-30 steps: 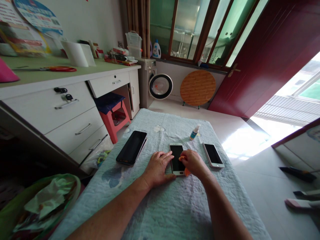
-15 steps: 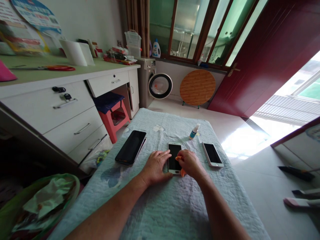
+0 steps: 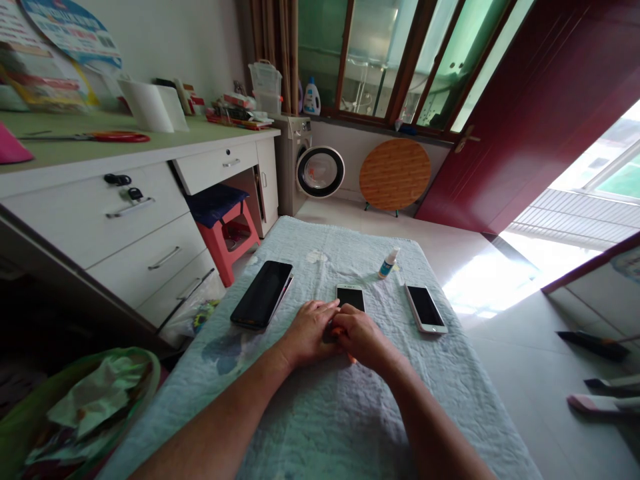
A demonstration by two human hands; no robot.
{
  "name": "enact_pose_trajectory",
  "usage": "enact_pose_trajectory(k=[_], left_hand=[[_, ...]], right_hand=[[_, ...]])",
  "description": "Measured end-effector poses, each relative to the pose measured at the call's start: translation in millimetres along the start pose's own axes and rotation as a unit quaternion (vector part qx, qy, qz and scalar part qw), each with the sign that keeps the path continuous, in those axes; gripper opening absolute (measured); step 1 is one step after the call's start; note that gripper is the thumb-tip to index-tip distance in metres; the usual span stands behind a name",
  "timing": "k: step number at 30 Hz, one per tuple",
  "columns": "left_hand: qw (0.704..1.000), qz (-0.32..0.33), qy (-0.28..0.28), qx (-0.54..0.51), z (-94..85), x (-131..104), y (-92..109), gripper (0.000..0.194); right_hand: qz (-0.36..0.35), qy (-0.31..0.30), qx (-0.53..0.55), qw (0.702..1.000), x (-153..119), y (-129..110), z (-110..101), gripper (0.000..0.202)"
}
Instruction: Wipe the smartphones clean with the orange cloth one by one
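A white smartphone (image 3: 351, 293) with a dark screen lies flat on the cloth-covered table, its lower part hidden by my hands. My left hand (image 3: 313, 332) holds it down along its left edge, fingers stretched toward the top and thumb mostly hidden. Bunched in my closed right hand (image 3: 364, 337) is an orange cloth (image 3: 339, 331), pressed on the lower screen right against my left hand. To the left lies a larger black phone (image 3: 263, 293), with another item's edge showing beneath it. A second white smartphone (image 3: 426, 310) is on the right, and a small spray bottle (image 3: 388, 263) stands upright behind.
A pale blue quilted cloth (image 3: 320, 427) covers the table. At lower left is a green bin (image 3: 150, 373) holding crumpled paper. A red stool (image 3: 230, 233) stands by the white desk (image 3: 125, 200). Farther back are an open washing machine (image 3: 295, 133) and a round wooden tabletop (image 3: 395, 173).
My right hand with the orange cloth has moved left and down across the screen, up against my left hand. My left hand and the phone have stayed nearly in place.
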State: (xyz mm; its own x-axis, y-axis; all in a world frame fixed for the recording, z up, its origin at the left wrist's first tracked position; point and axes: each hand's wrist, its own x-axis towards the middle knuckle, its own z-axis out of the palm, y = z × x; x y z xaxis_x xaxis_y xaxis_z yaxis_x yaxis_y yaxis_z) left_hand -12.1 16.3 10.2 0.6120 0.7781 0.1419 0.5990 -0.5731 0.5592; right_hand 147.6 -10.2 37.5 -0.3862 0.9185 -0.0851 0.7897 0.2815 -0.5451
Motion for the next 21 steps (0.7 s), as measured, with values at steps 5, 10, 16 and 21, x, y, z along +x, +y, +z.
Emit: enact_pose_trajectory(k=[5,10,16,21], left_hand=[[1.000,0.007,-0.002,0.020,0.4,-1,1,0.062],[0.999,-0.008,-0.020,0.029,-2.3,-1,3,0.065],[0.999,-0.014,-0.030,0.026,-3.1,0,2,0.071],[0.999,-0.010,-0.032,0.028,-2.4,0,1,0.071]], right_hand=[[-0.004,-0.008,0.020,1.000,-5,0,-10,0.011],[0.023,-0.053,-0.007,0.998,-11,4,-24,0.012],[0.045,-0.069,-0.052,0.995,-14,13,-30,0.016],[0.029,-0.040,-0.048,0.998,-10,4,-21,0.014]])
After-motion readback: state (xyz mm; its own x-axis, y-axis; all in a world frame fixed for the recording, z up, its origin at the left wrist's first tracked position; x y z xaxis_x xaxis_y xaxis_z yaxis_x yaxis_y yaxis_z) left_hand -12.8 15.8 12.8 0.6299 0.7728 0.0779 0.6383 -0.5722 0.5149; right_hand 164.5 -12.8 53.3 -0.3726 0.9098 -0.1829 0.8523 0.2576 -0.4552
